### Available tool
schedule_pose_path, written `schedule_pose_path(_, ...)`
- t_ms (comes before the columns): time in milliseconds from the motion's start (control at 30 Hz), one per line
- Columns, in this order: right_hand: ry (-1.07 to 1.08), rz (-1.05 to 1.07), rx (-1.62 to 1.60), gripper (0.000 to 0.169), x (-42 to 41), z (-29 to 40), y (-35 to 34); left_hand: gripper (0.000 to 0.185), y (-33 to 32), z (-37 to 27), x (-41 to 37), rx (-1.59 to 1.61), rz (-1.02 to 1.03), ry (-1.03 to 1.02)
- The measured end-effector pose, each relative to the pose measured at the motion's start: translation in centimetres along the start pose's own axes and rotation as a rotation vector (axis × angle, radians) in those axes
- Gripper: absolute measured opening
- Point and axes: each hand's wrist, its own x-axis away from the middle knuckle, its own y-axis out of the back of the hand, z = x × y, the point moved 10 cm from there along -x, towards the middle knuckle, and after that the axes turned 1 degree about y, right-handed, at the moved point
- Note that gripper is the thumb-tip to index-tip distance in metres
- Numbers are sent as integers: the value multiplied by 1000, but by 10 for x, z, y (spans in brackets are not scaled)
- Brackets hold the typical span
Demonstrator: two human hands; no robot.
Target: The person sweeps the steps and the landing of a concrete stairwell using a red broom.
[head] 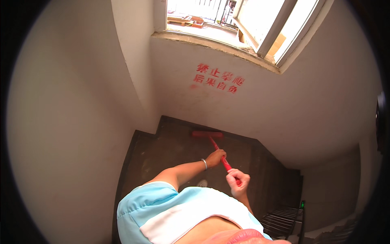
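Observation:
A long-handled red broom point(226, 164) slants down and away from me to the dark floor point(170, 146). Its wide red head point(207, 134), blurred, lies close to the foot of the wall below the window. My left hand point(216, 157), with a pale bracelet at the wrist, grips the handle partway down. Around the handle's top end, close to my chest, my right hand point(239, 181) is closed. The light toe of a shoe point(202, 183) shows under my left arm.
White walls point(61, 122) with a dark skirting band point(210, 125) enclose the landing. Red painted writing point(218, 77) marks the wall beneath an open window point(253, 27) with a rough sill point(213, 47). Stairs appear to descend at right, near metal railings point(278, 221).

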Motion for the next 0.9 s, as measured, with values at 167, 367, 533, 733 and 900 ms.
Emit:
schedule_pose_path(167, -142, -165, -112, 10, 11, -31, 23, 16, -37, 25, -4, -38, 136, -19)
schedule_pose_path(367, -247, -89, -141, 17, 3, -2, 55, 22, -58, -25, -4, -54, 331, -31)
schedule_pose_path(533, -258, -181, -289, 17, 1, 27, 96, 27, -74, -63, -2, 76, 390, 44)
schedule_pose_path(733, -30, -374, -295, 22, -3, 58, 142, 25, -98, -102, -39, 79, 413, -76)
schedule_pose_path(900, 65, -327, -229, 16, 2, 21, 160, 16, -116, -101, -86, -10, 393, -129)
